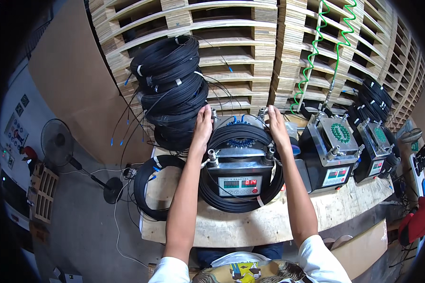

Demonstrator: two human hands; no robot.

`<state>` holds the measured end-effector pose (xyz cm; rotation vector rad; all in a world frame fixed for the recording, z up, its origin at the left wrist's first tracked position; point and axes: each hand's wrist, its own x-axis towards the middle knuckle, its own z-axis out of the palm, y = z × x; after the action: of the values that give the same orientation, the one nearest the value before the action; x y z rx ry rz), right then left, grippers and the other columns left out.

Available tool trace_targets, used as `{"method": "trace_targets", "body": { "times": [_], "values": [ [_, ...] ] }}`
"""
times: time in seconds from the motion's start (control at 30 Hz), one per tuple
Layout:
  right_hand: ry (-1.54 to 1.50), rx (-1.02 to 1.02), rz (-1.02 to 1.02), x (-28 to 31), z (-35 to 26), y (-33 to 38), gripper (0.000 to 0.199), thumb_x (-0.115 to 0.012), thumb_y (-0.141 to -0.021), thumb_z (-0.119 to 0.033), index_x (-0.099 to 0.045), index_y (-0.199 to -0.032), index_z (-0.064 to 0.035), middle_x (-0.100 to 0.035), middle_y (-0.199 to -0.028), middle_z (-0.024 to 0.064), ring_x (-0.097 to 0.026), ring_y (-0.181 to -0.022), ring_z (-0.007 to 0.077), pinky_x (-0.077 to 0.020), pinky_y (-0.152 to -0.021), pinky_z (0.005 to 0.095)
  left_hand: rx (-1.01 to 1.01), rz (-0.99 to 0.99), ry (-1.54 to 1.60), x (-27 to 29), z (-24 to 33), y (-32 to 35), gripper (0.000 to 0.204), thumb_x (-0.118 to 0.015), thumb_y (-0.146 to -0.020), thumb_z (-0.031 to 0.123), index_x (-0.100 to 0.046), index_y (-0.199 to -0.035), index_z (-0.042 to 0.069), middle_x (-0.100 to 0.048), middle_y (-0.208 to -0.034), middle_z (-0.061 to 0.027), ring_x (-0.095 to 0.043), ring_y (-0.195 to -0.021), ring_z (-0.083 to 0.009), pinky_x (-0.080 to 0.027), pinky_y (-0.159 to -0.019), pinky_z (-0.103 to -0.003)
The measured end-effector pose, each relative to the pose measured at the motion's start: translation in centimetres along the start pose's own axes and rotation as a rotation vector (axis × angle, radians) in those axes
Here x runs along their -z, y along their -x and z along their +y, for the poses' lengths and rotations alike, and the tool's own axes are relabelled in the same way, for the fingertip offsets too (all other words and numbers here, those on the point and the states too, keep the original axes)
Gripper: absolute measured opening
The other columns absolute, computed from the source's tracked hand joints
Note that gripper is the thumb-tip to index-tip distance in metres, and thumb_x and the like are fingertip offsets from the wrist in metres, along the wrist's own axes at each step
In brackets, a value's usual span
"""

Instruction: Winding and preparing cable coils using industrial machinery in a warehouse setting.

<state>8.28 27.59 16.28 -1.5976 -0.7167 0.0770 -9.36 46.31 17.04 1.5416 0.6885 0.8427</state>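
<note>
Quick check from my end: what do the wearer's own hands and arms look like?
Both the left hand and right hand are ungloved, and the forearms are bare. The left sleeve and right sleeve are plain white and short, ending near the elbows. No watch or bracelet shows on either wrist.

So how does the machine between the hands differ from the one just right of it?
The first machine has a black cable coil looped around it; the second machine has none. The first machine shows blue pieces on top; the second machine shows green ones. Both have lit front displays.
</note>
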Motion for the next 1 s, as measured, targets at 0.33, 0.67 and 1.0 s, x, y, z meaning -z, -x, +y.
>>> {"method": "trace_targets", "body": {
  "times": [0.33, 0.67, 1.0],
  "values": [
    [-0.174, -0.450, -0.221, 1.6, 0.2, -2.2, 0.065, -0.053, -0.099, -0.059, -0.046, -0.145, -0.0132, -0.066, -0.093, 0.0101, -0.064, -0.072, 0.0173, -0.0501, -0.064, 0.0332, 0.354, -0.156, 0.123, 2.7, -0.1, -2.4, 0.056, -0.053, -0.099, 0.059, -0.050, -0.134, 0.015, -0.065, -0.099, -0.0074, -0.060, -0.082, -0.0151, -0.048, -0.072, -0.033],
    [-0.587, -0.647, -0.475, 2.8, 5.7, -9.3, 0.024, -0.056, -0.104, -0.027, -0.062, -0.117, -0.0079, -0.062, -0.076, 0.0017, -0.062, -0.068, 0.0132, -0.0500, -0.059, 0.0260, 0.321, -0.219, 0.529, 2.1, -5.4, -8.7, 0.030, -0.070, -0.094, 0.043, -0.070, -0.106, 0.016, -0.072, -0.097, 0.0000, -0.061, -0.083, -0.0098, -0.046, -0.072, -0.026],
    [-0.678, -0.591, -0.488, 2.2, 6.7, -9.7, 0.019, -0.061, -0.102, -0.023, -0.064, -0.097, -0.0050, -0.064, -0.073, 0.0042, -0.060, -0.061, 0.0119, -0.0498, -0.054, 0.0221, 0.212, -0.379, 0.939, 2.1, -7.5, -8.7, 0.046, -0.060, -0.102, 0.018, -0.048, -0.146, 0.017, -0.065, -0.132, -0.0074, -0.062, -0.098, -0.0129, -0.049, -0.082, -0.028]
  ]
}}
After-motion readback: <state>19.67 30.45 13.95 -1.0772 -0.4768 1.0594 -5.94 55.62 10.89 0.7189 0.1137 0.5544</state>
